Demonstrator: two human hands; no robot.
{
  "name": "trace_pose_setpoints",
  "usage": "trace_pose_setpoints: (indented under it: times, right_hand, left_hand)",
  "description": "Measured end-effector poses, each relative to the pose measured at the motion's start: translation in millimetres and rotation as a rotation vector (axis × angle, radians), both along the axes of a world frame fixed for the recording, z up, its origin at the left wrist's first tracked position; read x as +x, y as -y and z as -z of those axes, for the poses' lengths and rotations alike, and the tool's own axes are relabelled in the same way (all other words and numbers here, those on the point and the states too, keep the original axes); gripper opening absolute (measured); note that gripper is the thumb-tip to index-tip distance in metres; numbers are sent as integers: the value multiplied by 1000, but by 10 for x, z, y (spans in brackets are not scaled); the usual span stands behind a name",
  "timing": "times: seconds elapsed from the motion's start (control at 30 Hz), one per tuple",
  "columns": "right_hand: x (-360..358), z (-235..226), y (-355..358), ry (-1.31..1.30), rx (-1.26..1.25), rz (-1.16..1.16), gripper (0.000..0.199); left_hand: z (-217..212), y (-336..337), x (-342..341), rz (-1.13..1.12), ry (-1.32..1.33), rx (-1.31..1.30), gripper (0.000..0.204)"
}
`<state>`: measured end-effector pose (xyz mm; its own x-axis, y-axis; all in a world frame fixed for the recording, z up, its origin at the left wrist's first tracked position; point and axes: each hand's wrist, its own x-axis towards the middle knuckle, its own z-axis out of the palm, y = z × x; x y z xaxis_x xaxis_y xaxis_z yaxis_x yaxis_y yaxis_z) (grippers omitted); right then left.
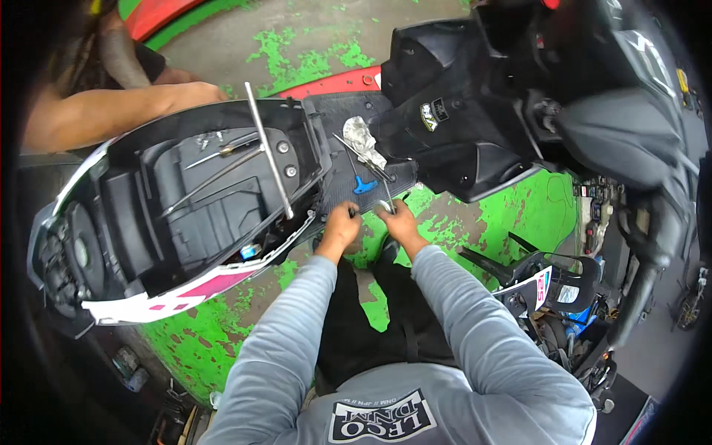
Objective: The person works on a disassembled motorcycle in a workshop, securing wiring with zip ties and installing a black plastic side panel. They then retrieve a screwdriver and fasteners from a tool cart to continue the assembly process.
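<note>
My left hand (343, 225) is closed at the near edge of a scooter's ribbed floorboard (337, 194); something dark shows at its fingers, too small to name. Close beside it, my right hand (401, 222) is closed on a thin metal tool (388, 196) whose shaft points away from me. A pale, rounded piece also shows at those fingers, its kind unclear. Just beyond the hands, a blue-handled T-handle wrench (363, 185) lies on the floorboard. A crumpled, stained rag (361, 139) and a dark-handled tool (380, 172) lie beside it.
At left, the scooter's open black storage bucket (215, 200) holds a long T-bar wrench (268, 152), a screwdriver (222, 151) and small bolts (209, 139). Another person's arm (126, 113) rests along its far side. Removed body panels (541, 285) stand at right on the green floor.
</note>
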<state>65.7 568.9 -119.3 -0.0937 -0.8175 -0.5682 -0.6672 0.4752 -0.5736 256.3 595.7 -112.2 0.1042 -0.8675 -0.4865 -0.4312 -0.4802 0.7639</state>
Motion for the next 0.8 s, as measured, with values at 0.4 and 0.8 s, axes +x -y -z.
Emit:
trace_pose_setpoints:
  times: [0.4, 0.8]
  right_hand:
    - [681, 773, 1123, -100, -349, -280, 58]
    - [-105, 911, 593, 327, -948, -470, 38]
  left_hand:
    - [1074, 807, -213, -91, 340, -250, 28]
    - [1222, 328, -213, -15, 361, -600, 36]
